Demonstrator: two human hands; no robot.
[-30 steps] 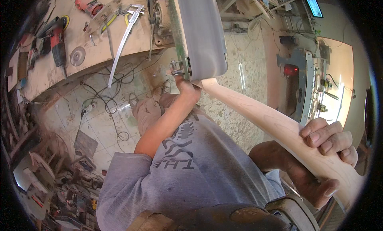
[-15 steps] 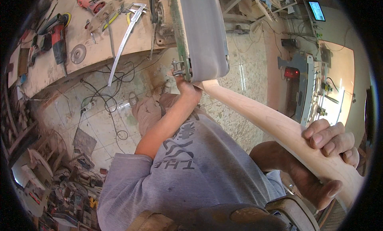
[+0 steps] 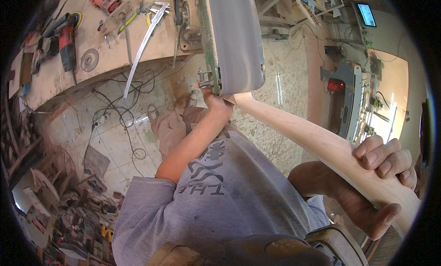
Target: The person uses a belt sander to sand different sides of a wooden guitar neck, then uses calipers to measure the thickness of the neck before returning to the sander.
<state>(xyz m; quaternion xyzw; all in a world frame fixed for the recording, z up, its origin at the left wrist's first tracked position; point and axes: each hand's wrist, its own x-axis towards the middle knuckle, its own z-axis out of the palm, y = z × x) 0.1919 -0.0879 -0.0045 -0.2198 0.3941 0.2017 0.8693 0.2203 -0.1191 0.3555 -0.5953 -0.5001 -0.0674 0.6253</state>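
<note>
My left hand [image 3: 215, 102] grips the far end of a long, pale, curved wooden piece [image 3: 298, 133], right under the lower roller of a grey sanding belt [image 3: 235, 36]. The wood's end touches the belt there. My right hand [image 3: 383, 171] is wrapped around the near, thicker end of the same piece at the right, fingers over the top and thumb below. My grey shirt fills the lower middle of the view.
A wooden workbench [image 3: 105, 68] at the upper left carries a red angle grinder [image 3: 66, 40], a grinding disc [image 3: 88, 60] and a curved metal strip [image 3: 142, 45]. Cables [image 3: 119, 116] lie on the tiled floor. A machine with a red part [image 3: 337, 85] and a screen [image 3: 366, 14] stand at the right.
Both hands keep their grip and the wood stays at the belt; only the view shifts slightly.
</note>
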